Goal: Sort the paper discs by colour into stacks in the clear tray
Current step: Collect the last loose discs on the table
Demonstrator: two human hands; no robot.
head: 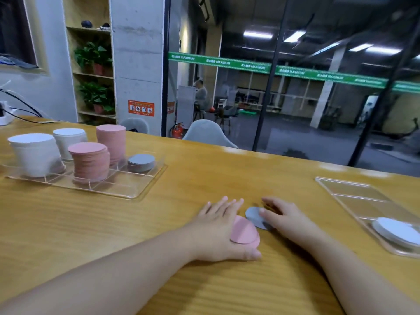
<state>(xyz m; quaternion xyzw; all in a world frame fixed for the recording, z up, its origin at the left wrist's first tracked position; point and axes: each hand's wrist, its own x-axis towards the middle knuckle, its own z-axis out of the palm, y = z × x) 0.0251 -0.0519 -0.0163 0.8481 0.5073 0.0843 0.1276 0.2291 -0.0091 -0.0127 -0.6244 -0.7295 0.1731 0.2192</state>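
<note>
Sorting step, pickup. My left hand pinches pink discs; right hand grip presses a grey disc on the counter. Next, probably: carry both far left to the clear tray.

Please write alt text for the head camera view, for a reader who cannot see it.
On a wooden table, the left hand holds pink paper discs while the right hand touches a grey paper disc. A clear tray at left holds white, pink and grey stacks.
</note>
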